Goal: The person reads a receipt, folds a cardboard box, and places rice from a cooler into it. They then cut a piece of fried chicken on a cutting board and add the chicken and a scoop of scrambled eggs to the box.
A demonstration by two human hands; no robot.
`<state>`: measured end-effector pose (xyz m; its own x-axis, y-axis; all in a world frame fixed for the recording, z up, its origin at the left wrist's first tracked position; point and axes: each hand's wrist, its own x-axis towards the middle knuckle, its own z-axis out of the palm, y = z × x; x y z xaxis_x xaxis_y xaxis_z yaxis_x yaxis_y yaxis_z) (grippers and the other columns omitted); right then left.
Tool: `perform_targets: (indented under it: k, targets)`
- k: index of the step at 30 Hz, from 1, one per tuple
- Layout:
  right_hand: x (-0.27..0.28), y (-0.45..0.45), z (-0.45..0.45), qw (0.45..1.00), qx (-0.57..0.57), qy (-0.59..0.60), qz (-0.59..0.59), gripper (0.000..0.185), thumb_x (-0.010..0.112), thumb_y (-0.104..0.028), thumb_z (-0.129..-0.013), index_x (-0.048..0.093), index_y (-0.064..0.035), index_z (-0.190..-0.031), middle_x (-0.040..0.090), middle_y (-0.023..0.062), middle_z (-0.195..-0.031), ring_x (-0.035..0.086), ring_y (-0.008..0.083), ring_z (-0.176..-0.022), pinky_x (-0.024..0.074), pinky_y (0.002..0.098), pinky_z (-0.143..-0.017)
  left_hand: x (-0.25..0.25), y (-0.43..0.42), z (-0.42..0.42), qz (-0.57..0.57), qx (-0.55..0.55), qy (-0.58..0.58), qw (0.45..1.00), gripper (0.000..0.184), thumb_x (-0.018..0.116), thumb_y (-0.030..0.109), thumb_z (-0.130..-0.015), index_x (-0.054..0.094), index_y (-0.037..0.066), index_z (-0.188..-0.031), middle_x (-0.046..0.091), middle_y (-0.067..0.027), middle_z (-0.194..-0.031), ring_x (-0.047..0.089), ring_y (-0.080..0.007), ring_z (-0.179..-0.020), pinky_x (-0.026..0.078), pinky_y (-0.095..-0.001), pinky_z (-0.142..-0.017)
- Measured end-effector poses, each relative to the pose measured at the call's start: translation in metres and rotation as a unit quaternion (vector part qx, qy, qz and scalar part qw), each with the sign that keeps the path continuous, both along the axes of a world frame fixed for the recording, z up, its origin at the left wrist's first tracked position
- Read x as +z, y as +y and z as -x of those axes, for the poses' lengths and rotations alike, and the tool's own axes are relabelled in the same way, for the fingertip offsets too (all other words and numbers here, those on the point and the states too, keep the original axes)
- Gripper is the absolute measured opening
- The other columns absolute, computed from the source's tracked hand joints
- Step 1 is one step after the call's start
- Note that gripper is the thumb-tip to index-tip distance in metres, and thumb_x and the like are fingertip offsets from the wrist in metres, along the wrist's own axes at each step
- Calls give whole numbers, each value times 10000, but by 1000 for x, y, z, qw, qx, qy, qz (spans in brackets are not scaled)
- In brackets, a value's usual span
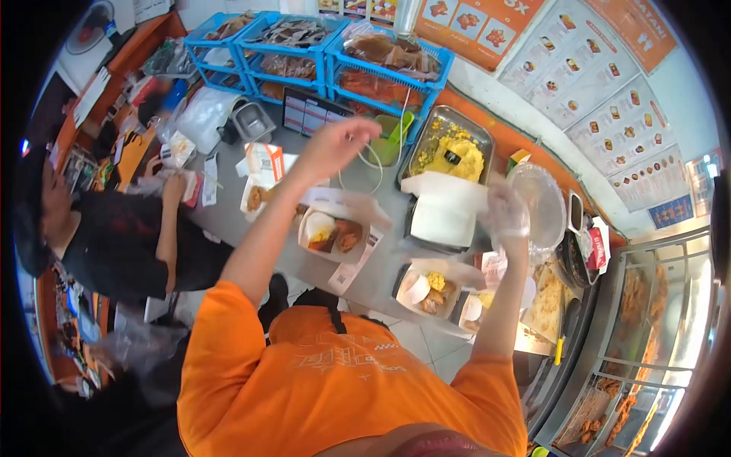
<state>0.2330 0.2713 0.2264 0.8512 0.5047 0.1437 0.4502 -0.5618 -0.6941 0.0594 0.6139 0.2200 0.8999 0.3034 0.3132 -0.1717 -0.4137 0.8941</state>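
My left hand point(339, 146) is bare and raised over the counter, its fingers loosely bent with nothing seen in them. Just beyond it stands a green container point(387, 145) with a bright green handle. My right hand point(509, 213), in a clear glove, is smeared by motion beside a white takeaway box point(442, 217) with its lid up. Whether it touches the lid I cannot tell. A metal tray point(491, 126) of yellow food sits behind that box. Below my left forearm is an open box point(327, 247) with rice and browned pieces. Another open box point(415, 305) holds rice, yellow food and meat.
Blue baskets point(327, 61) of packets line the back, near a screen point(308, 114). A clear plastic tub point(537, 209) and a yellow-handled knife point(562, 343) lie right, by a glass display case point(632, 335). A co-worker point(114, 236) stands at the left.
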Motion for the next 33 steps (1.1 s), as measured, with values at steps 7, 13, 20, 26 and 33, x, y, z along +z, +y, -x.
perform_targets:
  k: [7,13,20,26,33]
  targets:
    - [-11,-92,86,986,-152,37,-65,255,611,-187,-940,658,-47,-1147,677,34,-918,581,96,-655,465,260,-603,22,156,-184,-274,108,-87,952,248,644,122,-896,699,111,-1137,703,-115,-1063,671,-290,-948,548,-426,-806]
    - [-2,-108,185,938,-333,94,-18,270,589,-39,-911,620,-24,-1180,669,56,-920,596,97,-678,494,243,-619,-43,206,-253,-384,233,40,892,261,696,199,-819,714,121,-1068,694,-152,-1045,647,-360,-1003,514,-485,-858]
    - [9,-152,232,916,-369,48,149,289,633,-67,-878,643,-74,-1166,683,98,-863,630,192,-726,514,346,-687,-16,237,-263,-109,236,9,966,187,642,147,-863,679,47,-1016,697,-157,-911,702,-300,-812,580,-427,-670]
    - [17,-129,220,927,-306,9,214,289,645,-72,-877,642,-67,-1165,689,121,-851,656,231,-735,518,354,-684,35,221,-237,275,146,-5,950,232,588,126,-921,607,-59,-1061,663,-160,-1009,705,-254,-895,635,-336,-710]
    - [-10,-155,195,953,-217,-28,210,306,589,-253,-909,657,-73,-1147,694,171,-935,679,363,-885,537,426,-797,60,110,-156,201,33,-37,978,303,733,243,-882,646,62,-1109,687,-22,-1001,665,-113,-886,532,-306,-753]
